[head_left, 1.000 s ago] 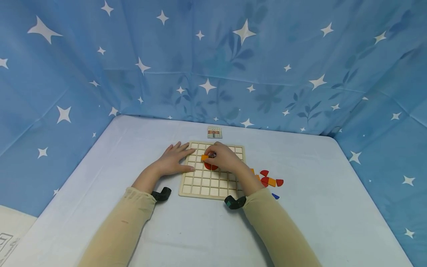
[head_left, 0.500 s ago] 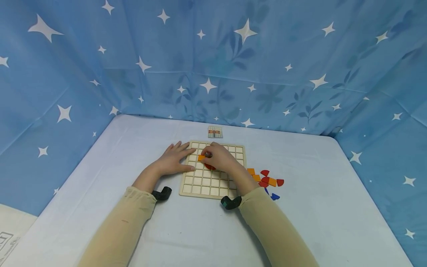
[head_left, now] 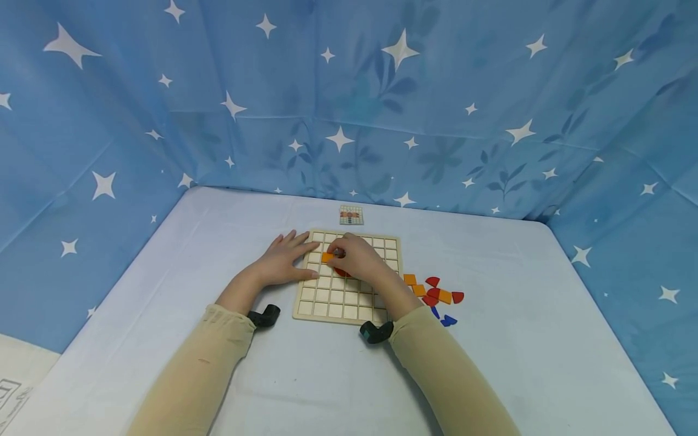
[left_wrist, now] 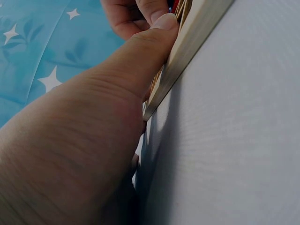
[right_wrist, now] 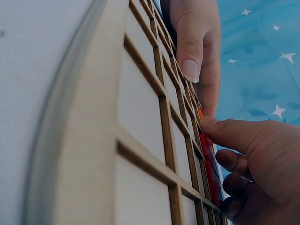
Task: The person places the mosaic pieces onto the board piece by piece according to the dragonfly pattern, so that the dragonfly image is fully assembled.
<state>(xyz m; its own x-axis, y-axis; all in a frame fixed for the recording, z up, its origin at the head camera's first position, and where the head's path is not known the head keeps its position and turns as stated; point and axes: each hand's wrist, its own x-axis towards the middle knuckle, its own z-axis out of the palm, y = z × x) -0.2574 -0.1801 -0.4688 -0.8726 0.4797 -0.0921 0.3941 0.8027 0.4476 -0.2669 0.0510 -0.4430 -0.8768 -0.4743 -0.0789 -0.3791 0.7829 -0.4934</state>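
The wooden grid board lies flat on the white table. My right hand is over its upper middle, thumb and fingertips pinching an orange square tile at a cell left of the red pieces. In the right wrist view, the right thumb presses against the orange edge, and red pieces sit in the grid under the curled fingers. My left hand rests spread along the board's left edge, its thumb lying over the rim in the left wrist view.
Right of the board lie loose pieces: orange squares, red quarter-round pieces and small blue pieces. A small pattern card lies beyond the board. Blue star-print cloth hangs behind the table.
My right hand has moved slightly left with the orange tile, from beside the red pieces to a cell further left, then nearly stopped. The left hand has stayed in place.
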